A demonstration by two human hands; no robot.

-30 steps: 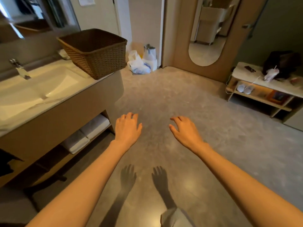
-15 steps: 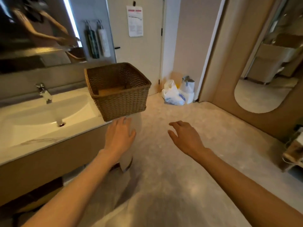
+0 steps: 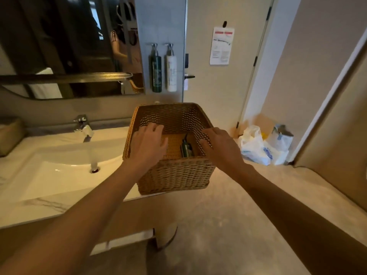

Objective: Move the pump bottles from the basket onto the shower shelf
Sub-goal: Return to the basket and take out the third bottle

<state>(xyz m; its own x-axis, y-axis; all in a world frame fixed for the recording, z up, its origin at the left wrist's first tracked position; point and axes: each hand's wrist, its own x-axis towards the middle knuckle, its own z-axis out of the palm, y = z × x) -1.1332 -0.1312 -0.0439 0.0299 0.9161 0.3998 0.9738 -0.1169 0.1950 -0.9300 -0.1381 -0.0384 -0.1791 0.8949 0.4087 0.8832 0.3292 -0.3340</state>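
Observation:
A brown wicker basket (image 3: 174,175) stands on the right end of the vanity counter. Inside it a dark pump bottle (image 3: 186,148) lies on the woven bottom, near the right wall. My left hand (image 3: 148,144) hovers over the basket's left half, fingers spread and holding nothing. My right hand (image 3: 218,145) reaches over the right rim, fingers apart, just right of the dark bottle and not gripping it. Part of the basket's floor is hidden behind both hands. No shower shelf is in view.
A dark pump bottle (image 3: 156,70) and a white pump bottle (image 3: 171,69) hang on the wall behind the basket. The sink (image 3: 65,171) and tap (image 3: 83,127) lie to the left. Plastic bags (image 3: 256,147) sit on the floor by the door.
The view has swung up and toward the counter. Both hands rose from above the floor to over the basket, and the dark bottle inside has come into sight.

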